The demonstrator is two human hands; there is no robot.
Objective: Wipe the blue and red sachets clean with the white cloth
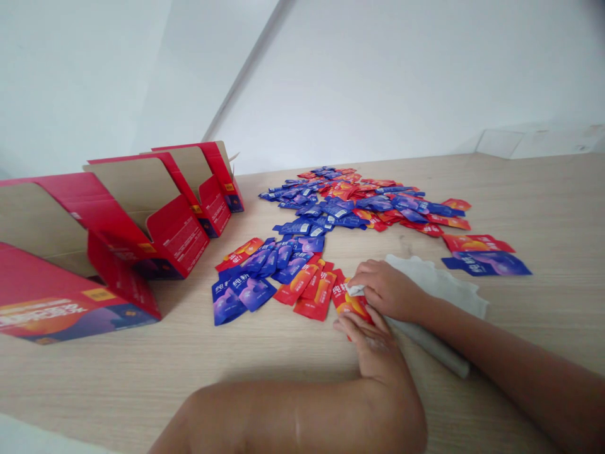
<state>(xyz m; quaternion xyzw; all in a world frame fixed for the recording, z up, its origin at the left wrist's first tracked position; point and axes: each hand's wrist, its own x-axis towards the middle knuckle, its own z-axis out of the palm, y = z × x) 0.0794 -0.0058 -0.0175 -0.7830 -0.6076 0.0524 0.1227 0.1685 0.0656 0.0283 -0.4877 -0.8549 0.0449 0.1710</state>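
Note:
A red sachet [341, 293] with an orange design lies on the table under both of my hands. At its lower end my left hand [371, 340] holds it, thumb and fingers on either side. My right hand [390, 290] is closed on a bunched piece of white cloth [355, 290], which presses against the sachet's upper part. A larger spread of white cloth [439, 284] lies beneath my right wrist and forearm; whether the two pieces join is hidden. Just left of my hands are overlapping red sachets [314, 296] and blue sachets [253, 291].
Several open red cartons [172, 236] stand in a row along the left. A heap of mixed red and blue sachets [345, 202] spreads across the back of the wooden table [189, 359]. To the right, a blue sachet [491, 263] lies against a red one [479, 243]. A white wall rises behind.

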